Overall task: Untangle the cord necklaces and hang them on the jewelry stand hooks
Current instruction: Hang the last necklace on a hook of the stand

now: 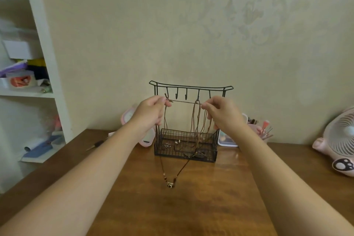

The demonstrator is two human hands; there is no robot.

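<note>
Your left hand (151,111) and right hand (223,114) each pinched the cord necklace (183,102) in curled fingers (166,104), taut just below the hooks of the jewelry stand (191,87), its pendant (170,184) on the desk (191,207) before the stand.

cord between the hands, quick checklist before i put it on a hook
1. Left hand pinches the cord: ok.
2. Right hand pinches its other side: ok.
3. Cord taut and roughly level between the hands, just below the hooks: ok.
4. Free hook available: ok, the second hook and the one to its right are bare.
5. Cord clear of the light brown necklace hanging from the fourth hook: cannot tell, they cross in this view.
6. Pendant lifted clear: not ok, it lies on the table in front of the basket.
</note>
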